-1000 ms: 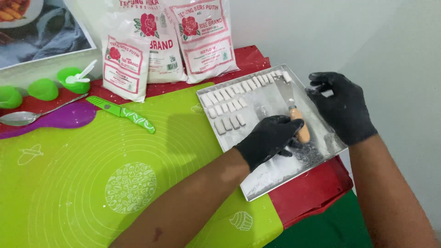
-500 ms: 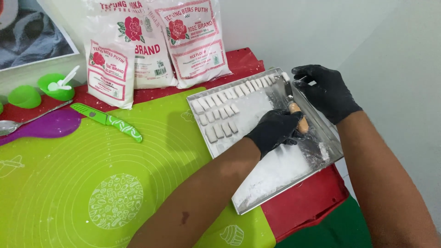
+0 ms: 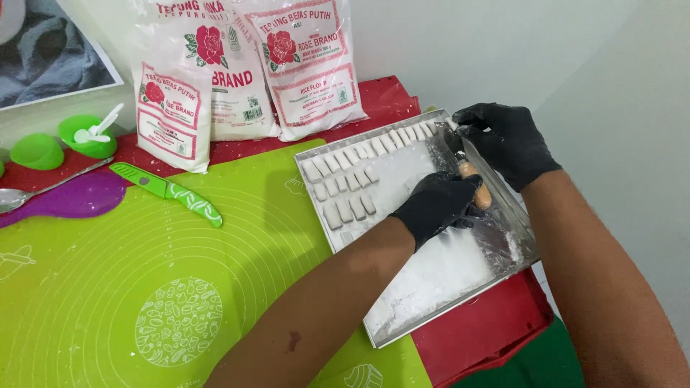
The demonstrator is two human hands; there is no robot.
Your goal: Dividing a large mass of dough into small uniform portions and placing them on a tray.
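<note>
1. While both hands work over the metal tray (image 3: 402, 316) at the right of the frame, the left hand (image 3: 435, 205) in a black glove is curled tight around a tool with a light wooden handle (image 3: 480, 188).
2. That handle sits in the middle right of the frame, just above the floury part of the tray.
3. The right hand (image 3: 507, 140), also in a black glove, is at the tray's far corner, upper right of the frame. Its fingers are pinched narrow around the far end of the tool, but I cannot tell just how they grip it.
4. Since half a second ago, both hands sit in almost the same spot on the tray. The whole picture has slid a bit, which looks like the head moving, not the hands.
5. That small change tells me the work with the tool goes on at the same place in the tray.
6. Small white dough pieces (image 3: 345, 187) lie in rows at the upper left part of the tray, apart from the hands.
7. Off the tray, a green knife (image 3: 169, 192) lies on the green mat (image 3: 108, 287), left of centre.
8. Three flour bags (image 3: 237, 72) lean on the wall at the top.
9. Green cups (image 3: 86, 136) and a spoon (image 3: 29, 195) sit at the far left.
</note>
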